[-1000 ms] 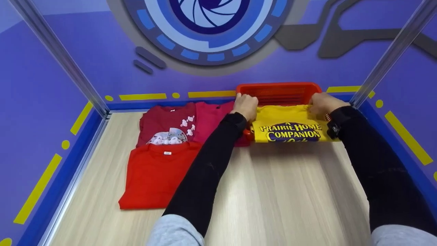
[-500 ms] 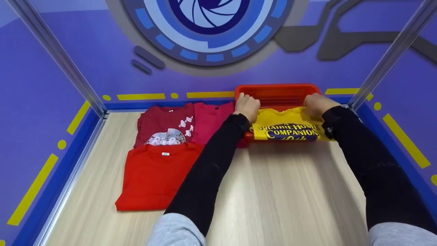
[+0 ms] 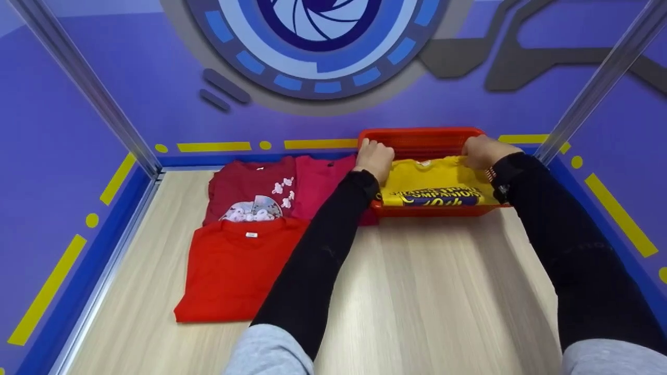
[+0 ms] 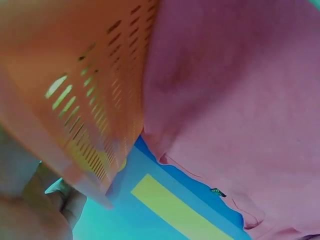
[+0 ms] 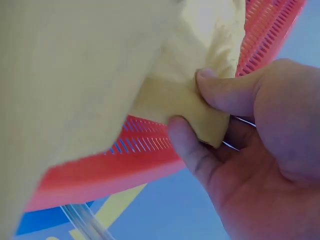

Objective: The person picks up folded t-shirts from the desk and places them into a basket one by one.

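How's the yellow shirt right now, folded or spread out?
Folded: the yellow shirt is a compact rectangle with no sleeves spread out, and the right hand pinches its edge.

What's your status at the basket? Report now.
Left hand and right hand gripping yellow shirt. Shirt across opening of red basket; contact with rim unclear. Nothing visible in the way.

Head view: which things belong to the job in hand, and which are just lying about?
In the job:
Yellow shirt, pinched by the right hand, with the left hand at its other end
Red basket, with the shirt at its opening

Apparently just lying by, no hand on them:
Dark red shirt, printed front
Pink shirt, beside it
Bright red shirt, nearer the person
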`<state>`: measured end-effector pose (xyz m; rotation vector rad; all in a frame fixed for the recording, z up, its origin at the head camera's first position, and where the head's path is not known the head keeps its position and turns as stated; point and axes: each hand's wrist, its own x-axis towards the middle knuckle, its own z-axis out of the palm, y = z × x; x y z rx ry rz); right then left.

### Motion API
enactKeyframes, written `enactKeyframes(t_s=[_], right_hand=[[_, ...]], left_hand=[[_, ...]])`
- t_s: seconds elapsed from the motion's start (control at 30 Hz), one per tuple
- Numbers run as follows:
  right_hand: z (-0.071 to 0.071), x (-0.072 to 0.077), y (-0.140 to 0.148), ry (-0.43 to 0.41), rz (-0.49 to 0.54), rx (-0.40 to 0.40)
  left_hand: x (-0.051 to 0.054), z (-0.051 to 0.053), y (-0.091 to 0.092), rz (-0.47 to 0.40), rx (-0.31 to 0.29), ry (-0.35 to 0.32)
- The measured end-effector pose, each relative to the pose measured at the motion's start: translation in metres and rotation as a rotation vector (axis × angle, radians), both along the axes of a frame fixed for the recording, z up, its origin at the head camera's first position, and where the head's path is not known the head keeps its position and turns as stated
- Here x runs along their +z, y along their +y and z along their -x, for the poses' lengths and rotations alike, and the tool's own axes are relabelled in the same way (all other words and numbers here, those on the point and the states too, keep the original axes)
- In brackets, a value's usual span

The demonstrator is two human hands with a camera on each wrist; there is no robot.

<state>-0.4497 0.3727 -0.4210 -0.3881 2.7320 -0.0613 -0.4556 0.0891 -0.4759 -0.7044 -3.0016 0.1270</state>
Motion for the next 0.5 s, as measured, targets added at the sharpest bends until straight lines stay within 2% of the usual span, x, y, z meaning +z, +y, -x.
enactKeyframes(t_s=[0.13, 0.3, 0.5], right_hand=[[0.002, 0.0, 0.001, -0.013, 0.002, 0.001], [0.005, -0.008, 0.0, -0.023, 0.036, -0.026], [0.01, -0.017, -0.003, 0.035, 0.029, -0.044]], left_hand=[[0.0, 0.0, -0.001, -0.016, 0.015, -0.006], [-0.003, 0.002, 0.0, 0.01, 0.015, -0.002], [-0.007, 0.004, 0.004, -0.007, 0.055, 0.03]])
